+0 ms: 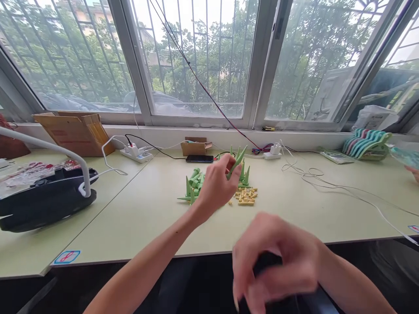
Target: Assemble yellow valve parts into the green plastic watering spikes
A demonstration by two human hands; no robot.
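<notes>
Centrally, the left hand point(218, 181) pinches a slender, tapering green cone point(240, 158) between thumb and fingers, above the smooth table point(147, 218); green pieces point(195, 179) and short yellow rods point(247, 197) lie beside it. Nearer, the right hand point(275, 261) curls, blurred; whether it grips anything cannot be told.

Cones point(246, 178) light green, pegs point(246, 203) dull yellow, table point(131, 226) pale yellow-green — phone point(199, 159) black, carton point(67, 137) brown, base point(42, 200) black, its tube point(85, 174) white; hangers point(365, 145) banded teal, pink and green — sticker point(67, 257) pale, bordered in blue, its mark red
</notes>
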